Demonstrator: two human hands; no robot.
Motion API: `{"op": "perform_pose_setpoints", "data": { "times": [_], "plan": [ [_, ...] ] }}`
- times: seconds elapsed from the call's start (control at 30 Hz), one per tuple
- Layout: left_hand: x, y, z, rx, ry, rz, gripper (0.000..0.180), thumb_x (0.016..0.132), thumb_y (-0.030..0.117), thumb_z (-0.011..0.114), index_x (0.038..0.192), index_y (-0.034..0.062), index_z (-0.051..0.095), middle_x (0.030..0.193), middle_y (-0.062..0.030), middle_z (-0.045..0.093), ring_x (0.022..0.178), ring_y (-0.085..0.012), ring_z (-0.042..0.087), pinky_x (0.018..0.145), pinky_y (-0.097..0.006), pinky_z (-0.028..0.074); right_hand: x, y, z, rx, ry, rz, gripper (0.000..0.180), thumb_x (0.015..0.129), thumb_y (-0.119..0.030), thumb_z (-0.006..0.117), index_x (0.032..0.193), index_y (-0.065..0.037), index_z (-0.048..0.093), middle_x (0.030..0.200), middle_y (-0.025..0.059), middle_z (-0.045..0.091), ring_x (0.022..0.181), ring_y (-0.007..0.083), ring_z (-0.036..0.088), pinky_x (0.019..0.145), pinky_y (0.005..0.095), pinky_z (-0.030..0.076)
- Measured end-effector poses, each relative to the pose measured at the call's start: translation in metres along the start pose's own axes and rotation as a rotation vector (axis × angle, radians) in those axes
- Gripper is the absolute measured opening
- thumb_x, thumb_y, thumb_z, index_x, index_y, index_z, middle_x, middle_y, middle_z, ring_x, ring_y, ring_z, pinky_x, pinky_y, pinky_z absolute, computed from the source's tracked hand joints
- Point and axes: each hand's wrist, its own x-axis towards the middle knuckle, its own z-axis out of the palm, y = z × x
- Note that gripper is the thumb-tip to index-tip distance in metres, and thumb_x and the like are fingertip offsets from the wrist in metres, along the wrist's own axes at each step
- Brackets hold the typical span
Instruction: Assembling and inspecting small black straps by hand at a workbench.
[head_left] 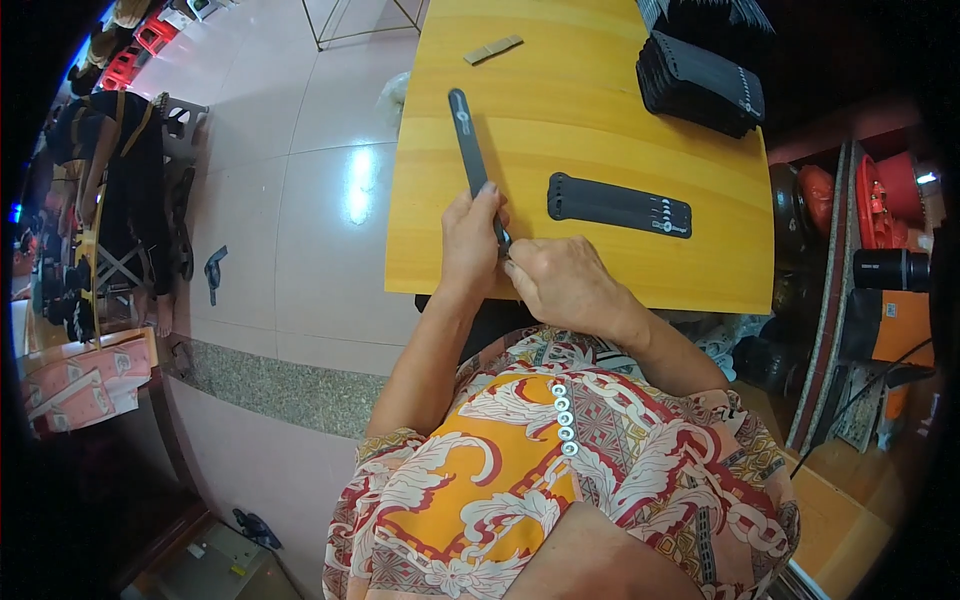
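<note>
My left hand is closed round a narrow black strap, with the thumb lying along it. The strap's rounded far end, bearing a small white print, points away over the yellow table. At its near end my right hand is closed, fingers curled, meeting the left hand near the table's front edge. Something small and shiny shows between the hands, too hidden to name. To the right lies a flat black set of straps side by side, with rounded left ends and white print on the right.
Stacked black strap sets fill the table's far right corner. A small tan strip lies at the far left. Shelves with a red container and an orange box flank the right side. A person in dark clothes is at the left.
</note>
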Motion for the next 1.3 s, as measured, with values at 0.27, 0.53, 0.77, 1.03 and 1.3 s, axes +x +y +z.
{"op": "perform_pose_setpoints", "data": {
  "times": [0.27,0.53,0.77,1.03,1.3],
  "plan": [
    [-0.004,-0.003,-0.019,0.039,-0.108,-0.125,0.026,0.091,0.027,0.048,0.085,0.0025,0.054,0.069,-0.0027,0.052,0.059,-0.0098,0.049,0.053,-0.025,0.041,-0.001,-0.015,-0.002,-0.169,0.219,-0.275,0.013,0.074,-0.001,0.054,0.085,0.001,0.047,0.075,0.0184,0.051,0.071,0.0336,0.056,0.061,0.0421,0.045],
    [-0.038,-0.010,-0.041,0.002,-0.133,0.262,0.048,0.090,0.034,0.050,0.122,-0.0026,0.043,0.093,-0.0066,0.055,0.082,-0.0130,0.053,0.073,-0.024,0.044,0.012,-0.003,0.006,0.250,0.180,-0.053,0.013,0.079,0.001,0.049,0.090,0.006,0.051,0.078,0.0186,0.056,0.074,0.0288,0.058,0.064,0.0338,0.045],
    [-0.043,-0.004,-0.051,0.360,-0.147,0.518,0.039,0.076,0.008,0.069,0.109,-0.0053,0.053,0.092,-0.0114,0.059,0.079,-0.0147,0.057,0.067,-0.025,0.047,0.034,0.008,0.006,0.809,-0.127,0.204,0.012,0.076,0.001,0.049,0.082,0.006,0.057,0.074,0.0122,0.060,0.072,0.0195,0.058,0.062,0.0302,0.045],
    [-0.048,-0.003,-0.054,0.426,-0.180,0.510,0.041,0.076,-0.008,0.058,0.115,-0.0086,0.049,0.091,-0.0154,0.062,0.076,-0.0175,0.063,0.065,-0.026,0.051,0.046,0.016,-0.005,1.104,-0.401,0.376,0.010,0.076,0.002,0.051,0.083,0.004,0.057,0.075,0.0057,0.059,0.067,0.0118,0.057,0.059,0.0224,0.045],
    [-0.058,-0.002,-0.037,0.389,0.045,0.431,0.042,0.084,-0.004,0.048,0.123,-0.0123,0.037,0.083,-0.0099,0.061,0.073,-0.0112,0.059,0.065,-0.023,0.048,0.031,-0.003,0.020,0.357,0.128,-0.089,0.010,0.075,-0.006,0.054,0.083,0.000,0.055,0.070,0.0131,0.051,0.061,0.0236,0.055,0.051,0.0335,0.041]
  ]
}}
